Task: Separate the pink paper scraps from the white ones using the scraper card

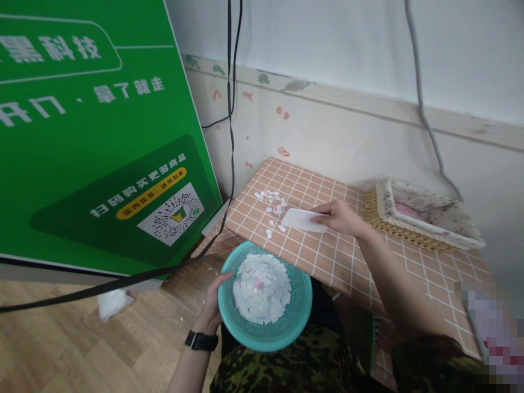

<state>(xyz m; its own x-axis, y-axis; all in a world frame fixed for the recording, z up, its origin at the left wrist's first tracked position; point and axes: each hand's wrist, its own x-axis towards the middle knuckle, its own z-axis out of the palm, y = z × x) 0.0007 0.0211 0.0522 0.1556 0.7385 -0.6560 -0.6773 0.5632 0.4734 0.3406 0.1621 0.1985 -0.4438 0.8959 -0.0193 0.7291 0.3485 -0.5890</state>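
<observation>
My left hand (213, 302) grips the left rim of a round turquoise plastic basket (301, 314), held just below the table's front edge. Inside it is a heap of small white paper pieces (262, 289), some with pink marks. Over the table, my right hand (340, 217) pinches a flat white card (303, 219) between thumb and fingers. The card's left end lies close to a scatter of small white and pinkish paper bits (276, 206) on the tabletop.
The table (323, 256) has a brown cloth with white grid lines. A lined wicker basket (380, 218) stands at its right rear. A large green panel (102, 147) fills the left, with a black cable (231, 142) hanging before it. White litter (113, 303) lies on the wooden floor.
</observation>
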